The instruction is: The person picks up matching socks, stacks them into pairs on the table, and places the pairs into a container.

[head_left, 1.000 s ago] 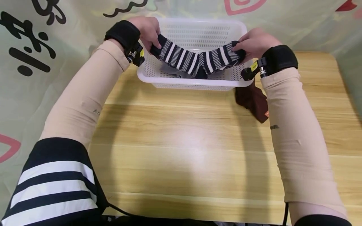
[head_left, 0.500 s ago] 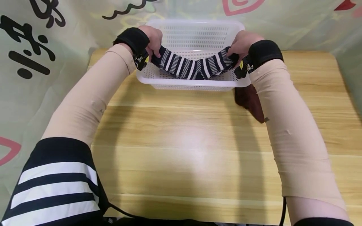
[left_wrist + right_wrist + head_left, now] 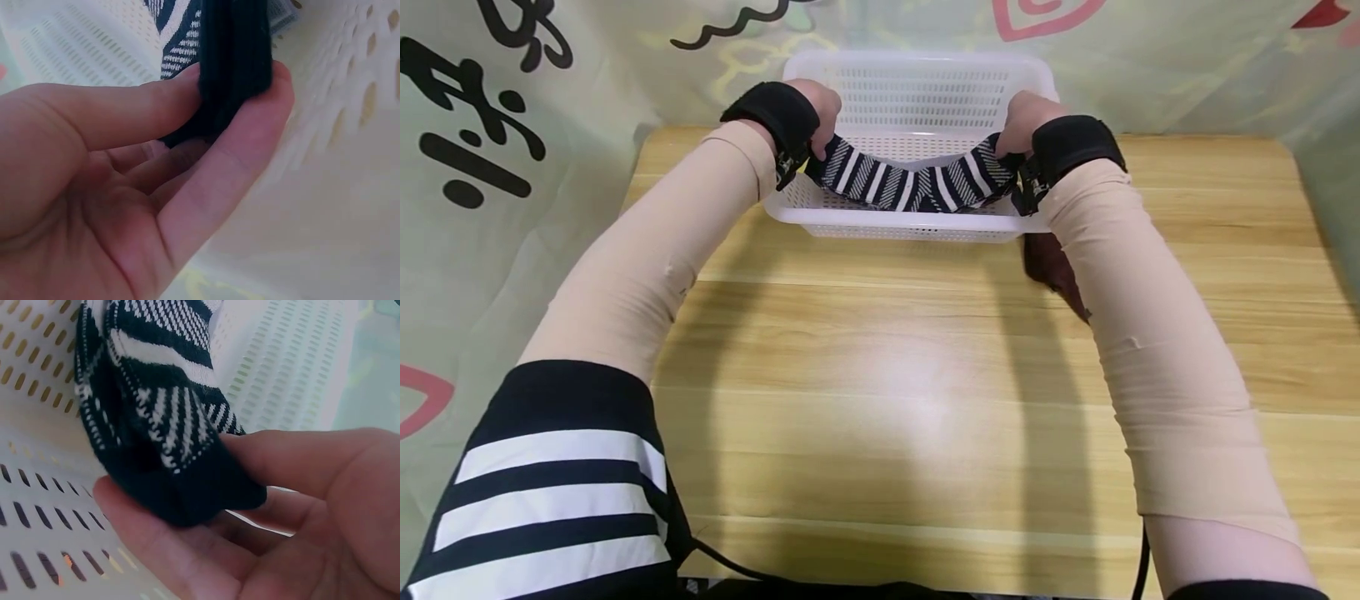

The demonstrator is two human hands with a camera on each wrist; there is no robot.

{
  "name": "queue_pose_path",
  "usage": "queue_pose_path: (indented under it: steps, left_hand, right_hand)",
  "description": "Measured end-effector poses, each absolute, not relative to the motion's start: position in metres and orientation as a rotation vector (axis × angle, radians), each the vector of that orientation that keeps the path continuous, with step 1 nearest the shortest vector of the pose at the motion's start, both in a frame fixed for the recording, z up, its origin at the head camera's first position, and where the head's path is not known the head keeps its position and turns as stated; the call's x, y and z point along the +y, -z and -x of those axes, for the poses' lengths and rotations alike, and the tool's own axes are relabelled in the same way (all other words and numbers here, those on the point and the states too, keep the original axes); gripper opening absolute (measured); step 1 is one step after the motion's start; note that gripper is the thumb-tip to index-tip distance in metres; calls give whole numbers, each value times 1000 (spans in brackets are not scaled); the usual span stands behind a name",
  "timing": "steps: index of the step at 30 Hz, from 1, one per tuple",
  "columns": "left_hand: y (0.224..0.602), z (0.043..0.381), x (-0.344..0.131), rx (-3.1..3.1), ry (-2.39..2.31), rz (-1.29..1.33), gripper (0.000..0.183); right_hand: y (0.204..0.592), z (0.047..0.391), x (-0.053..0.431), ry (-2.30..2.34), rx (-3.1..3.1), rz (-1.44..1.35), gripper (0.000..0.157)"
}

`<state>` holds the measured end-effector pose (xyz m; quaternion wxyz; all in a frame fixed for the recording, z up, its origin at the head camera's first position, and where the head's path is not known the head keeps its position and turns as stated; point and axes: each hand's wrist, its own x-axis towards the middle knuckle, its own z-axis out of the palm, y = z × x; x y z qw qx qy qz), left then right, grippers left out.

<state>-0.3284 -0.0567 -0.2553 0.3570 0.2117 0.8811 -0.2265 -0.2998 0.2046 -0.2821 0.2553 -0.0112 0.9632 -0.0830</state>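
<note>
Black-and-white knit sock [image 3: 917,187] sags in white basket [image 3: 917,220]; likely light, soft, stretchy, not fragile. Left grip [image 3: 822,110] pinches one end, right grip [image 3: 1027,122] other: probably sound holds for limp middle. Brown cloth [image 3: 1049,263] near basket on bench [image 3: 880,350].

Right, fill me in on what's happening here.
A person is holding what look like striped socks lengthwise inside a white basket. The left grip pinches one end and the right grip the other, with the middle sagging between them. On the table, a brown cloth lies by the basket, partly hidden by the right sleeve.
</note>
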Motion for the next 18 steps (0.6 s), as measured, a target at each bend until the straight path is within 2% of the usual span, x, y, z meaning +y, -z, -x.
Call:
queue_pose_path:
  steps: [11,18]
  left_hand:
    - [254,326,-56,2327,479,-503,44]
    - [244,322,-54,2347,519,-524,57]
  right_hand:
    - [284,295,200,232,2623,-4,25]
    - [283,296,204,221,2621,9,18]
